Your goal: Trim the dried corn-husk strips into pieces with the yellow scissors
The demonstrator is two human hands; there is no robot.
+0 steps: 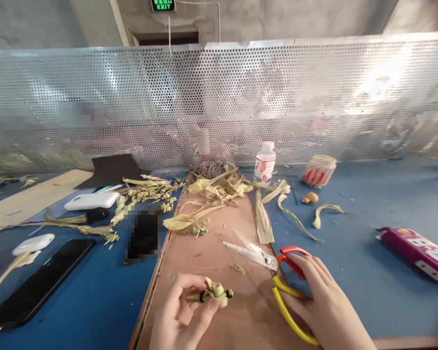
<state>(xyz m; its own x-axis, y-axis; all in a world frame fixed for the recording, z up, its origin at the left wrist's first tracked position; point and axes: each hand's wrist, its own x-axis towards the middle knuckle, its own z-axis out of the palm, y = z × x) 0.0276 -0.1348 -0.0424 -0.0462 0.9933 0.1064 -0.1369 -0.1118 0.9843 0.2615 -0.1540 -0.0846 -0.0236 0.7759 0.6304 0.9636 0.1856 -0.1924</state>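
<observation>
- I watch the left hand [188,313] between six and seven o'clock of my view, its thumb and fingers pinched on a small husk bundle [217,290] with black bands on it.
- That bundle sits over the brown board [200,265], at about eight o'clock from the scissors [266,260].
- I have the right hand [321,299] between four and five o'clock, fingers and thumb clamped on the scissors' red and yellow handles; the blades stand apart, pointing to ten o'clock.
- Just beyond the blades, toward twelve o'clock, a flat husk strip [264,223] lies across the board's right edge.
- Straight up at twelve o'clock from the bundle, I see a loose heap of dry husks [219,189].
- From the right hand, a jar [319,171] stands at twelve o'clock and a purple packet [418,255] lies between two and three, both on the blue table [372,204].
- A black phone [45,282] lies near nine o'clock from the left hand.
</observation>
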